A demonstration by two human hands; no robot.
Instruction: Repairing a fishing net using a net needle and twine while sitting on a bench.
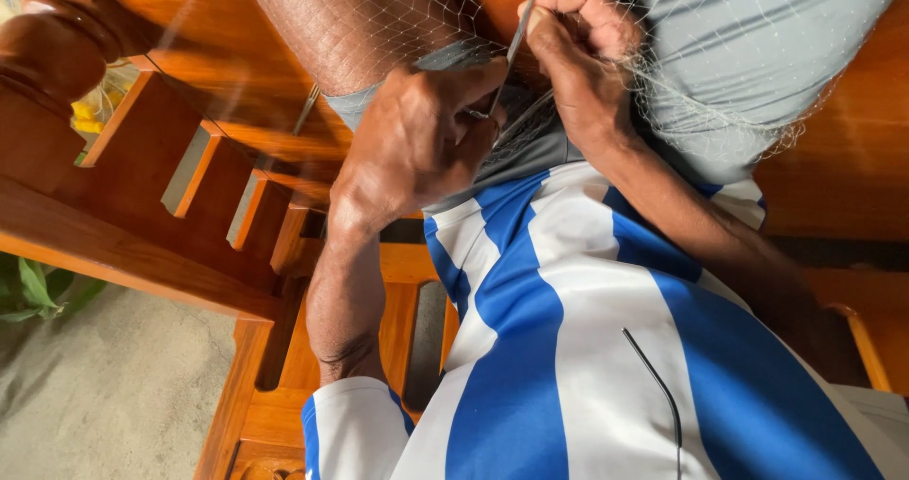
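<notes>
Head view looks down onto a seated person's lap, where both hands work close together over a fine, pale fishing net [720,101]. The net lies draped across the grey shorts [757,44] and over the bare knee [341,26], with its mesh bunched into a thicker gather beside the right wrist. That spread over the legs seems to keep the mesh taut and open enough to see single strands.

The left hand [417,139] sits lower, curled into a loose fist, its fingers folded together and pinching what looks like a bit of the net's twine; exactly what lies inside the curl I cannot tell. The right hand [578,35] is raised just above it, thumb and forefinger pressed together on the upper end of a thin, flat netting needle [511,49], which slants down toward the left hand's knuckles. Holding it near its top likely gives fine control of the tip among the meshes.

The person wears a blue and white striped shirt [568,347] and sits on a polished wooden bench [189,186] with slatted arms. A dark cord [653,376] hangs down the shirt front. Green leaves [33,291] show at the left edge, above a sandy floor [114,395].
</notes>
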